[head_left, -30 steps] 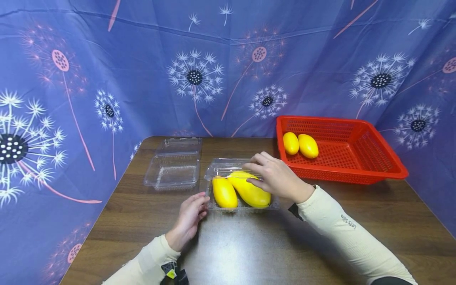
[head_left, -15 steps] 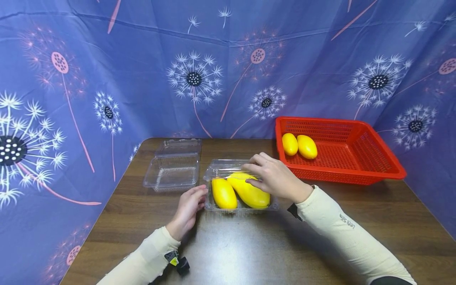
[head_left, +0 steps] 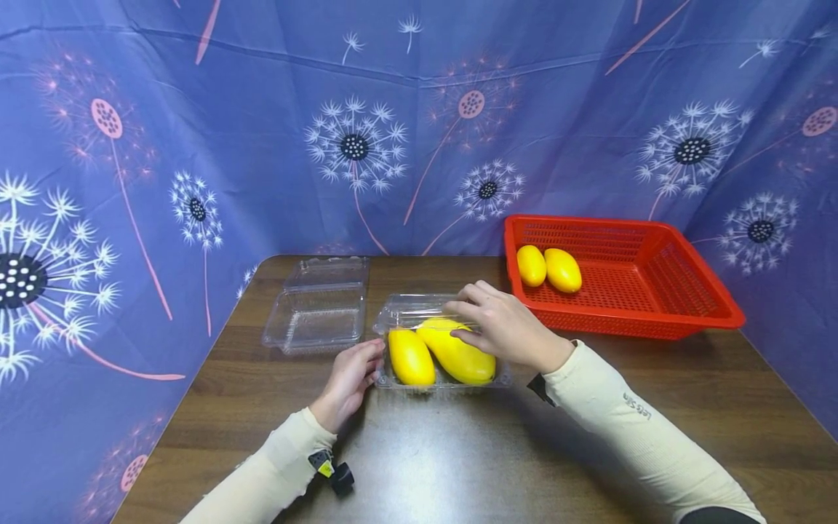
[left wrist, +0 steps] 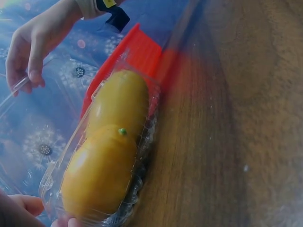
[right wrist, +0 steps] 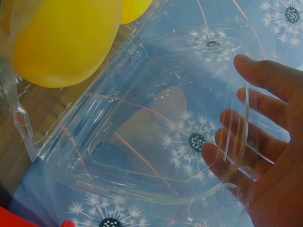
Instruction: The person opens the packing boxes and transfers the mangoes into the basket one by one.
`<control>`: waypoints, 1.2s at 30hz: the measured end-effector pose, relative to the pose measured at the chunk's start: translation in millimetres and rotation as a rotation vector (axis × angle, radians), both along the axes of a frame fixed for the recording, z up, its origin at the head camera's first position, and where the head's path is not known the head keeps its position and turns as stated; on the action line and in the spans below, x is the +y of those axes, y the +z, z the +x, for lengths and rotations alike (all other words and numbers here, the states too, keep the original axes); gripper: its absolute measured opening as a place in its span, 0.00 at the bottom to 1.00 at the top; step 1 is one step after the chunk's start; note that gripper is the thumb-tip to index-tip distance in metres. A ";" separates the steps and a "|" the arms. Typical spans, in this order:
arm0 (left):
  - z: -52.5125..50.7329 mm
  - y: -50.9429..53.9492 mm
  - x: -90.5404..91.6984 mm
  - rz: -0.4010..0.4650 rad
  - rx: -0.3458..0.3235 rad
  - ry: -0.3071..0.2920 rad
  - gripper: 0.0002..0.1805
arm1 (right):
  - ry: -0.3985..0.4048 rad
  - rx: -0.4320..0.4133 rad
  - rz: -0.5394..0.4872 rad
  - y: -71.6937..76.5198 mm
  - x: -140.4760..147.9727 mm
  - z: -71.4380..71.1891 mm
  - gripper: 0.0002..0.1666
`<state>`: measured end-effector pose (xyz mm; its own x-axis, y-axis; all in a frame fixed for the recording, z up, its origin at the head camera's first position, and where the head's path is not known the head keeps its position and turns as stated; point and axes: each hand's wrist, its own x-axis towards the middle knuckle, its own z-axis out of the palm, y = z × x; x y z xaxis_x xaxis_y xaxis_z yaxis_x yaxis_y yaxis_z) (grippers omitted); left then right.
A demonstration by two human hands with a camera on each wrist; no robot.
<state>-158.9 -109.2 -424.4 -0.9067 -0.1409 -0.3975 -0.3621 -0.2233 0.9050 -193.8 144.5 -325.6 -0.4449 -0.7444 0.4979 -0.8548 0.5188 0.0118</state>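
Two yellow mangoes [head_left: 411, 358] lie side by side in a clear plastic clamshell container [head_left: 445, 384] on the table. Its hinged lid [head_left: 412, 311] stands raised at the far side. My right hand [head_left: 500, 324] holds the lid's free edge, thumb on the near side and fingers behind the plastic, as the right wrist view also shows. At the container's left end, my left hand [head_left: 347, 382] grips the wall. In the left wrist view only its thumb [left wrist: 28, 204] and a fingertip or two show at the container's corner.
A second clear clamshell [head_left: 321, 320] lies open at the left, with no fruit in it. At the back right, a red basket [head_left: 655, 324] holds two more mangoes [head_left: 563, 271]. A patterned blue cloth [head_left: 262, 109] hangs behind the wooden table [head_left: 419, 458].
My left hand has shifted slightly farther along the container's left end, away from me. The right hand and the raised lid stay nearly still.
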 end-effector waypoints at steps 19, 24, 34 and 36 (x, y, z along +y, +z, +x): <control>-1.4 -4.1 -3.7 0.046 0.004 0.002 0.19 | -0.007 -0.016 -0.014 12.9 -1.1 -9.0 0.19; -1.2 -4.2 -4.6 0.056 0.002 -0.005 0.20 | -0.017 -0.042 -0.032 20.4 -1.6 -20.3 0.16; -2.7 -4.0 -4.1 0.072 -0.006 0.000 0.20 | -0.068 -0.080 -0.066 34.5 -0.7 -52.7 0.14; -3.3 -3.4 -4.1 0.072 -0.005 0.000 0.20 | -0.088 -0.089 -0.072 35.8 -1.3 -59.4 0.14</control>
<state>-162.3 -113.4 -427.9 -0.9045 -0.1118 -0.4116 -0.3669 -0.2880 0.8846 -253.2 143.2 -289.8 -0.5521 -0.6639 0.5044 -0.8017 0.5889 -0.1023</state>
